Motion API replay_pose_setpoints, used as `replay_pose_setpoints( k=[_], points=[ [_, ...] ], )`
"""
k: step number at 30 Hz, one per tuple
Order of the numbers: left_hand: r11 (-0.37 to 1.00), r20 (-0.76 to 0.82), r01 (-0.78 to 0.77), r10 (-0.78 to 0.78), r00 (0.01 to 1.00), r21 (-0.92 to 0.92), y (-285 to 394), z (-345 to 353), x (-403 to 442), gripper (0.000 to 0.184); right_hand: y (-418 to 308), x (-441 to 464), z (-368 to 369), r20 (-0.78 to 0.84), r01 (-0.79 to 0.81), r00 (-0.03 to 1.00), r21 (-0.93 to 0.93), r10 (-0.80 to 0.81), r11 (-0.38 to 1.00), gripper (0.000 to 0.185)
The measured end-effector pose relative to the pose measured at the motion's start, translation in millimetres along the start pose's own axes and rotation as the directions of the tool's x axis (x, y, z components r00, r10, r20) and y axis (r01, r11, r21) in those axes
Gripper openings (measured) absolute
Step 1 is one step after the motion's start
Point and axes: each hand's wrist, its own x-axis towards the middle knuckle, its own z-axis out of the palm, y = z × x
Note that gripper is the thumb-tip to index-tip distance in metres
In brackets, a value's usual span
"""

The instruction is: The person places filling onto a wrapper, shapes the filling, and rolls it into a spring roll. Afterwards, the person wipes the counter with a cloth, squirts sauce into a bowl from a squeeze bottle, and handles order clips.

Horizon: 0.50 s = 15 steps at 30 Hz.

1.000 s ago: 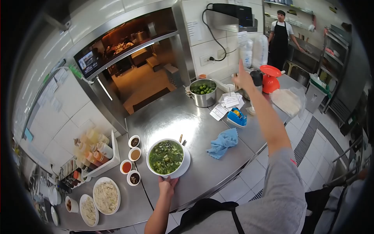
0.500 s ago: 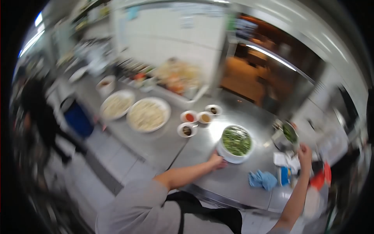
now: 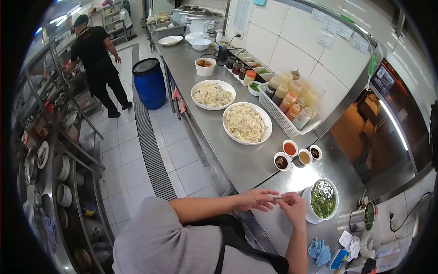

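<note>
Over the front edge of the steel counter, my left hand [image 3: 258, 199] is held out with its fingers apart. My right hand [image 3: 293, 208] meets it, thumb and fingers pinched on a small, thin greyish thing [image 3: 279, 197] whose kind I cannot make out. Its tip is close to the left fingers; whether they touch it is unclear. Just right of my right hand stands a white bowl [image 3: 310, 211] of leafy greens [image 3: 324, 199] in liquid. Beyond it are small cups: red sauce [image 3: 289, 148], tan sauce [image 3: 305, 157] and dark sauce [image 3: 282, 162].
Two wide bowls of pale chopped food [image 3: 246, 123] sit further left, near a basket of sauce bottles [image 3: 287, 112]. A steel pot [image 3: 358, 220] and blue cloth [image 3: 319, 252] lie right. A blue barrel [image 3: 149, 86] and another person [image 3: 95, 59] are across the aisle.
My view has swung left. My left hand has let go of the greens bowl, and my right hand has come from near the steel pot to meet it.
</note>
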Motion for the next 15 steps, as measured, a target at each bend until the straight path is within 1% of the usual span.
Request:
replay_pose_setpoints(
  k=[1,3,4,5,6,7,8,9,10,11,12,13,14,15],
  points=[
    [1.0,0.0,0.004,-0.004,1.0,-0.004,5.3,-13.5,-3.4,0.039,-0.1,10.1,12.4,0.0,-0.005,1.0,0.0,0.005,1.0,0.016],
    [0.996,-0.164,-0.035,0.048,0.985,0.081,12.0,-45.8,-7.1,0.039,-3.1,26.8,30.3,0.076,0.131,0.989,-0.011,-0.129,0.991,0.022],
    [0.995,-0.192,-0.037,0.055,0.98,0.092,21.4,-52.3,-13.8,0.04,-8.0,33.6,35.4,0.059,0.106,0.993,-0.018,-0.105,0.994,0.022],
    [0.993,-0.217,-0.037,0.061,0.974,0.115,37.9,-59.4,-20.7,0.04,-15.0,46.1,42.0,0.089,0.168,0.984,-0.131,-0.157,0.977,0.024],
    [0.984,-0.248,-0.093,0.13,0.96,0.155,51.1,-64.5,-25.9,0.039,-21.7,59.3,48.5,0.123,0.223,0.972,-0.241,-0.199,0.944,0.025],
    [0.97,-0.274,-0.147,0.196,0.942,0.192,62.9,-69.8,-29.7,0.038,-28.3,72.4,53.8,0.062,0.265,0.964,-0.303,-0.259,0.915,0.021],
    [0.962,-0.315,-0.169,0.232,0.92,0.215,76.5,-78.8,-32.0,0.038,-34.5,87.9,57.3,0.008,0.3,0.947,-0.371,-0.32,0.879,0.018],
    [0.952,-0.355,-0.19,0.269,0.895,0.24,90.5,-89.3,-34.3,0.037,-33.1,110.8,60.6,-0.091,0.394,0.881,-0.404,-0.465,0.826,0.013],
    [0.96,-0.34,-0.161,0.234,0.911,0.23,102.8,-100.1,-37.9,0.037,-35.1,134.4,60.4,-0.166,0.378,0.83,-0.535,-0.533,0.755,0.009],
    [0.941,-0.346,-0.188,0.282,0.895,0.28,115.9,-111.4,-41.7,0.035,-28.3,164.4,60.4,-0.19,0.426,0.72,-0.638,-0.668,0.641,0.009],
    [0.918,-0.344,-0.215,0.33,0.879,0.332,127.9,-123.1,-44.9,0.034,-27.9,192.7,60.3,-0.166,0.385,0.672,-0.754,-0.722,0.532,0.013],
    [0.926,-0.321,-0.193,0.3,0.898,0.323,135.8,-134.9,-48.0,0.034,-23.6,219.7,60.7,-0.141,0.331,0.668,-0.823,-0.731,0.461,0.014],
    [0.92,-0.296,-0.163,0.277,0.914,0.357,142.3,-146.7,-50.4,0.029,-15.8,244.7,61.1,-0.11,0.276,0.664,-0.883,-0.74,0.379,0.015],
    [0.907,-0.269,-0.142,0.263,0.926,0.396,150.3,-157.6,-51.0,0.025,-1.6,270.1,61.3,-0.127,0.241,0.666,-0.896,-0.735,0.372,0.015]
  ],
)
